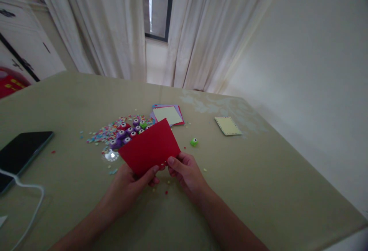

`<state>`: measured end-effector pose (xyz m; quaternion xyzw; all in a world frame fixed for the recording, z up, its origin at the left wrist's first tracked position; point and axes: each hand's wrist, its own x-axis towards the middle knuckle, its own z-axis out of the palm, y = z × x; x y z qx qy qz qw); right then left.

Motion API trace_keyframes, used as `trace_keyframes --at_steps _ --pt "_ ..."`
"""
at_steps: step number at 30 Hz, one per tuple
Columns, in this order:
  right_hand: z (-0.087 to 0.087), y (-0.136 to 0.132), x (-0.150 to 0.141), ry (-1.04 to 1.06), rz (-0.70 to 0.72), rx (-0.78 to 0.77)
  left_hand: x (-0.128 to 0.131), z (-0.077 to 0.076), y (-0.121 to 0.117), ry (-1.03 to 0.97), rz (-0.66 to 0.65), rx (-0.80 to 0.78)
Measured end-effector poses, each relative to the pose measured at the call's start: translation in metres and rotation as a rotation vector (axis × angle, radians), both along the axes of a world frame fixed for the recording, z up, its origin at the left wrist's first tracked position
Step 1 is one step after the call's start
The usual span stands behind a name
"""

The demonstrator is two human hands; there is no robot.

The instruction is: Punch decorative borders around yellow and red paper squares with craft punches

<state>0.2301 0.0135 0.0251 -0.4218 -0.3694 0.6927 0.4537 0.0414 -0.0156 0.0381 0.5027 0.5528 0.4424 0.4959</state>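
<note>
A red sheet of card (151, 145) is held up over the table, tilted, between both hands. My left hand (133, 182) grips its lower left part with the thumb on top. My right hand (185, 170) pinches the near right edge, where a few small punched holes show. Beyond the card lies a heap of small purple, red and green one-eyed pieces (126, 132), partly hidden by it. A single green one-eyed piece (194, 142) sits apart, to the right of the card.
Colourful paper bits (106, 133) are scattered around the heap. Behind it rests a stack of coloured cards (167, 114). A pale yellow card with a notched or punched border (228, 125) lies right. A dark tablet (24, 153) and a white cable (40, 195) lie left.
</note>
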Motion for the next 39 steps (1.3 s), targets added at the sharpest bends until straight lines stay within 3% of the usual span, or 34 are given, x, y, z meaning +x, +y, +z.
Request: trace_keyframes --at_steps 16,27,33,39 --pt "0.000 -0.001 -0.002 -0.014 -0.002 0.025 0.004 0.008 0.000 -0.018 -0.016 0.003" --pt "0.007 -0.002 -0.006 0.040 -0.017 0.014 0.004 0.001 -0.003 -0.010 -0.027 0.033" --pt "0.009 -0.005 -0.006 0.039 -0.024 0.029 0.006 0.007 -0.003 -0.006 -0.021 0.029" --pt "0.012 -0.003 -0.004 -0.064 0.012 0.121 0.002 0.008 0.000 0.029 0.072 0.034"
